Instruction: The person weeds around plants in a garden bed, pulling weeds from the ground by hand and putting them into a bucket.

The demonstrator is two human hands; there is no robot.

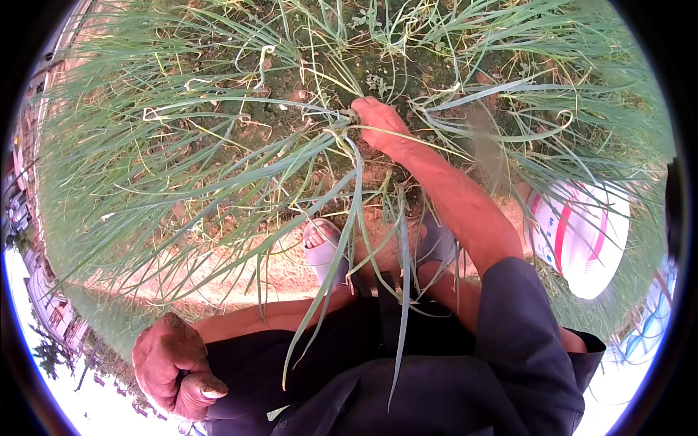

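Long green onion-like plants spread over brown soil in front of me. My right hand reaches down among them at the upper middle, its fingers closed at the base of some thin green stems; the fingertips are hidden, so what they grip is hard to make out. My left hand is at the lower left beside my knee, away from the plants. Its fingers are curled in, with the thumb folded against them, and nothing shows in it.
A white bucket with red stripes and blue lettering stands at the right, beside my right forearm. My sandalled feet rest on bare soil below the plants. A pale path edge and buildings show at the far left.
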